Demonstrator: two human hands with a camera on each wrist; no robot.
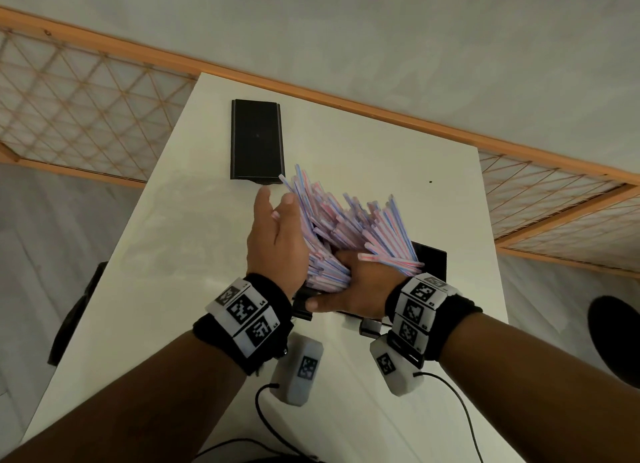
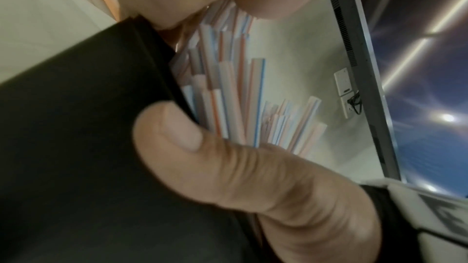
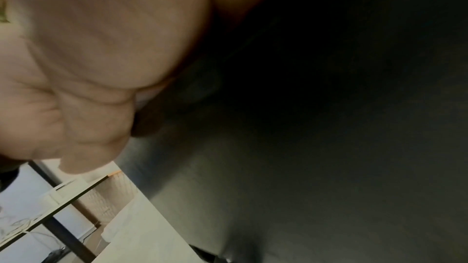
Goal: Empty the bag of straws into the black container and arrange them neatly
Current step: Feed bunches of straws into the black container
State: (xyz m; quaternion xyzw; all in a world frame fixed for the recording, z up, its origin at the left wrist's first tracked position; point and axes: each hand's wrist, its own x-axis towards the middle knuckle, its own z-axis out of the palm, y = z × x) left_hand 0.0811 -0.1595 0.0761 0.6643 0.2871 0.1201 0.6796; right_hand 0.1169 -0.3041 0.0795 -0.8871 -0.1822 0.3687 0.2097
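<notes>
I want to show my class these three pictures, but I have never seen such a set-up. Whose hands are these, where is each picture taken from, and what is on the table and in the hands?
No machine here: a person works with two bare hands, wearing patterned wristbands and small cameras. The big picture comes from a head camera looking down; the other two from the wrists, very close and blurry. On the white table lies a flat black lid-like piece. Nearer stands the black container, stuffed with striped straws fanning out untidily. The left hand presses flat against the straws' side. The right hand curls its fingers over the straws, its thumb on the container's edge. No bag can be seen.
</notes>
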